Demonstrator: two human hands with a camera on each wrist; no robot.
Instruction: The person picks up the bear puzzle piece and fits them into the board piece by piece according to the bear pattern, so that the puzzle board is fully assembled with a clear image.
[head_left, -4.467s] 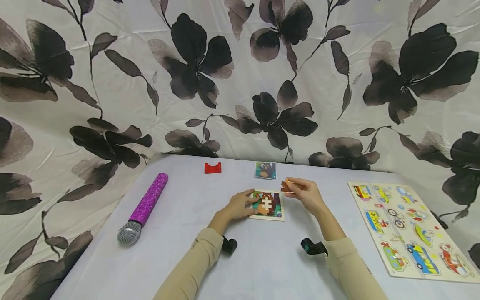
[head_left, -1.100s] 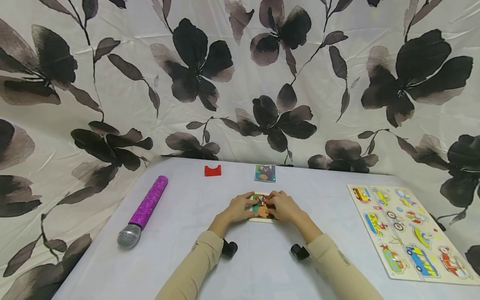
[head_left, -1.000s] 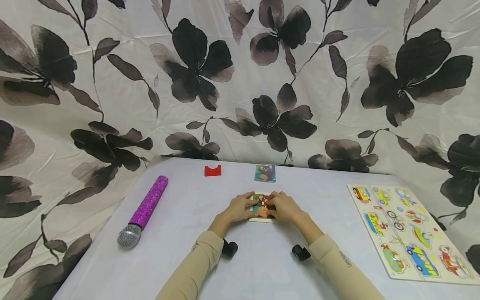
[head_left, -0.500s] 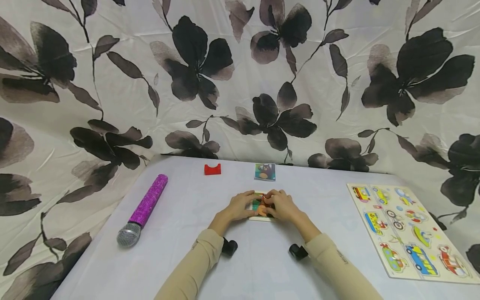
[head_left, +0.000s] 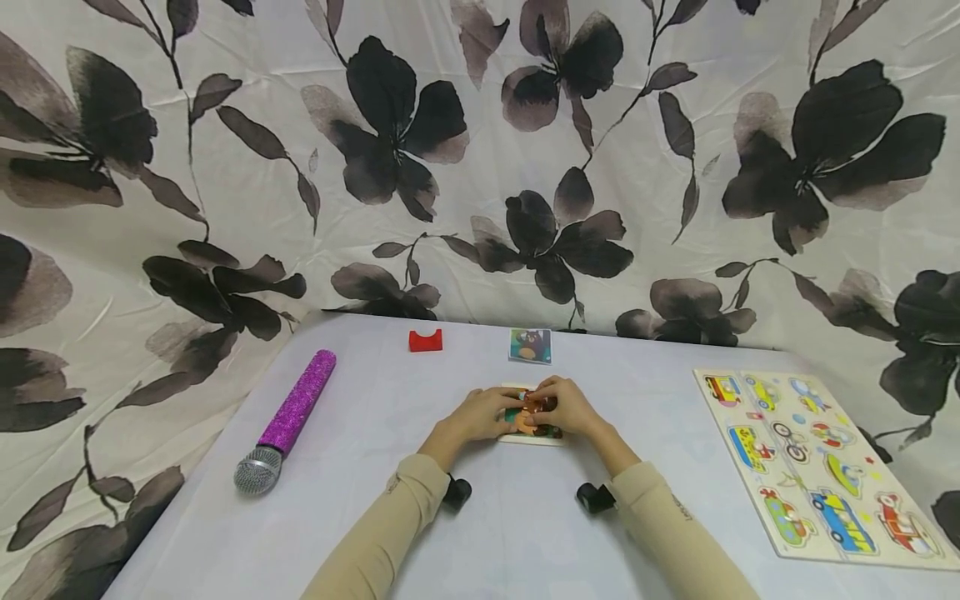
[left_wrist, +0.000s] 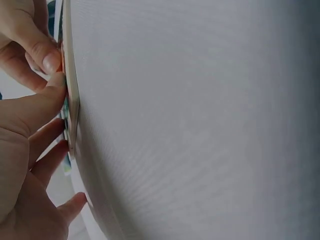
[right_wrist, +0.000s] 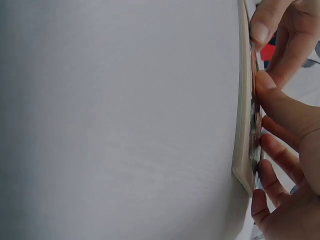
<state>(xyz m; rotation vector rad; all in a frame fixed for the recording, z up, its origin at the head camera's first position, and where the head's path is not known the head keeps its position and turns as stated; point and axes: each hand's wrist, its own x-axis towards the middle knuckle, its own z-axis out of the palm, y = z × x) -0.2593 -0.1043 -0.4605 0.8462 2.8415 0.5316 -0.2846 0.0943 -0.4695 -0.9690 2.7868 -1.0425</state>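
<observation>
A small wooden jigsaw puzzle (head_left: 525, 439) with a bear picture lies on the table between both hands. My left hand (head_left: 478, 415) rests on its left side, thumb and fingertips on the picture and fingers spread. From the right, my right hand (head_left: 572, 408) reaches over the puzzle, its thumb and index finger bent about a brown puzzle piece (head_left: 536, 406) near the middle. Fingers hide part of the picture, so how the piece sits is hard to tell. In both wrist views, the puzzle's pale edge (left_wrist: 73, 90) shows side-on, with the two thumbs close together.
Beyond the puzzle lie a bear picture card (head_left: 530, 345) and a red notched block (head_left: 425, 341). A purple glitter microphone (head_left: 296, 408) lies at left. At right is a large vehicle puzzle board (head_left: 817, 458). A flowered cloth (head_left: 480, 167) hangs behind the white table (head_left: 360, 433).
Earlier the right hand held a brown piece above the puzzle's right corner; it has since come down onto the picture. Lately the left fingers shifted inward, and the pale centre gap now looks brown.
</observation>
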